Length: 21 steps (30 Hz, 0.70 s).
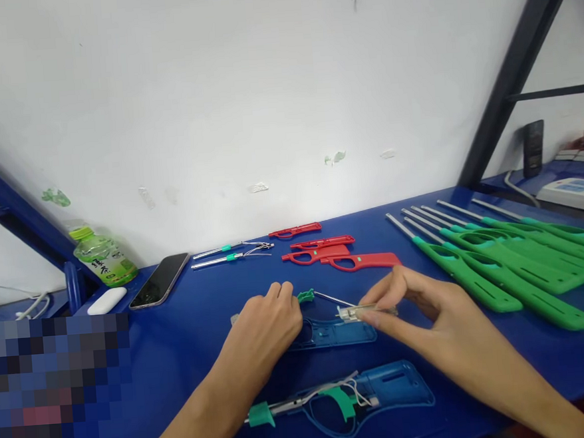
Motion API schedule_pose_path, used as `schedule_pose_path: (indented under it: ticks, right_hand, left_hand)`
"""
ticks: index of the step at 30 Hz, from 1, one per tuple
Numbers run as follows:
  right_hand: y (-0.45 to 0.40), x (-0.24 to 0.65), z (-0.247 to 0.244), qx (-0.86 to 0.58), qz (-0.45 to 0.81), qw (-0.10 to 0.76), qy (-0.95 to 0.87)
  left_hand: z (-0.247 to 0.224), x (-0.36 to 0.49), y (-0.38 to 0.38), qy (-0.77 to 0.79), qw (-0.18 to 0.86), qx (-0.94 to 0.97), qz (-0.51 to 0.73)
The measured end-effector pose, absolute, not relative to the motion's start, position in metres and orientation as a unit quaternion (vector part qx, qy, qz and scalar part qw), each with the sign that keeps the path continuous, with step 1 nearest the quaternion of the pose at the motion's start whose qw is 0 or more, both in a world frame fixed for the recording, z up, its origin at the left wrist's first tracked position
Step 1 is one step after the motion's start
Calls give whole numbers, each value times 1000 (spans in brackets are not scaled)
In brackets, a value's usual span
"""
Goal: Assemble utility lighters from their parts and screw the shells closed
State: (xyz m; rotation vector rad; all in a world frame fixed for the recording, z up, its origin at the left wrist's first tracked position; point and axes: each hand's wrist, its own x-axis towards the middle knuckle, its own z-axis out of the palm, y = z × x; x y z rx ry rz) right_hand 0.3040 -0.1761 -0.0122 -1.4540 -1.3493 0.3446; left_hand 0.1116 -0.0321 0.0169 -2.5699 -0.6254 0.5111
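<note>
My right hand (418,303) pinches a small clear lighter fuel tank (349,314) between thumb and fingers. A thin metal rod (333,299) slants from the tank toward a small green plastic piece (306,296). This green piece lies against the fingertips of my left hand (269,317), whose fingers are curled down; what they grip is hidden. Below both hands lies a blue lighter-handle half (337,332). Nearer me, another blue handle half (396,385) holds a metal tube (295,403), a green trigger (341,402) and white wires (359,396).
Several green long-nosed lighters (474,253) lie at the right. Red handle halves (365,261) and two metal tubes with wires (219,260) lie toward the wall. A phone (160,281), a white case (106,301) and a green bottle (105,259) stand or lie at the left.
</note>
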Motion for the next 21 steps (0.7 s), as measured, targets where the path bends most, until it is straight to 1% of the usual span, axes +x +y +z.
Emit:
schedule_pose_path:
  ticks: [5, 10, 15, 21]
  right_hand:
    - [-177, 303, -19, -619, 75, 512, -591]
    - [-176, 303, -21, -620, 56, 506, -596]
    - [-175, 305, -24, -625, 41, 502, -596]
    - [-176, 304, -21, -631, 37, 493, -598]
  left_hand:
    - [13, 108, -30, -231, 229, -929, 178]
    - [9, 104, -26, -235, 214, -935, 158]
    - [10, 94, -15, -234, 150, -954, 110]
    - [19, 68, -15, -283, 46, -957, 37]
